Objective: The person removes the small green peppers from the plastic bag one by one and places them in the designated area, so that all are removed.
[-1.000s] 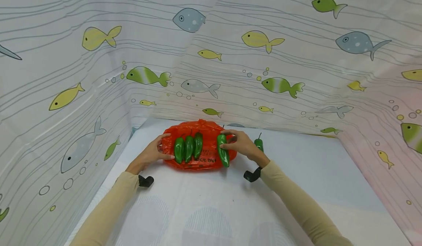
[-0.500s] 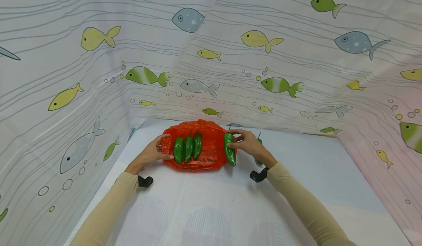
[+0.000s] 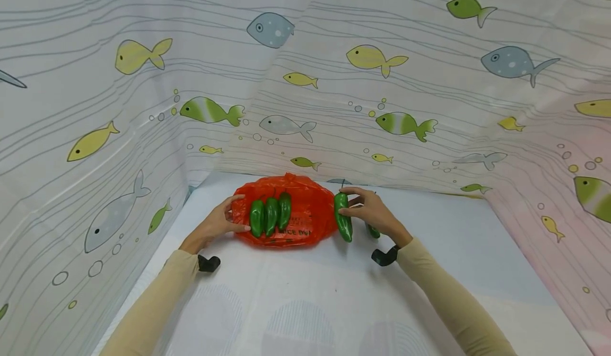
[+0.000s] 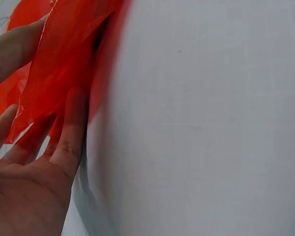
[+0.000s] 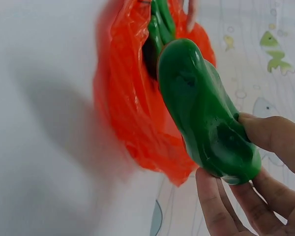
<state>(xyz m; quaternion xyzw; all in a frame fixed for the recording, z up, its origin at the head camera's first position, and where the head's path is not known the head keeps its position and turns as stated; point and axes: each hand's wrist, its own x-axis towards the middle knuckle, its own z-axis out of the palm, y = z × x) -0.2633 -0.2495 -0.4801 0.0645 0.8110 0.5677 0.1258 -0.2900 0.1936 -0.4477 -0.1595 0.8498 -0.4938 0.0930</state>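
Note:
My right hand [image 3: 369,207] pinches a long glossy green chili pepper [image 3: 342,217] between thumb and fingers, just past the right end of a red plastic bag [image 3: 310,207]. Up close in the right wrist view, the held pepper [image 5: 201,108] is raised above the white surface, apart from the bag. Several more green chili peppers [image 3: 271,217] lie side by side in the bag's left half. Around the bag's left end my left hand [image 3: 217,222] holds the rim. Red plastic partly covers its fingers [image 4: 69,142] in the left wrist view.
Another green chili pepper [image 3: 373,231] lies on the white tabletop [image 3: 296,287], mostly hidden behind the right hand. Fish-printed sheets [image 3: 329,96] wall in the back and both sides. Black camera mounts [image 3: 208,263] sit on the wrists.
My right hand has carried its chili pepper rightward, from over the bag's right part to beyond its edge. The left hand stays at the bag's left end.

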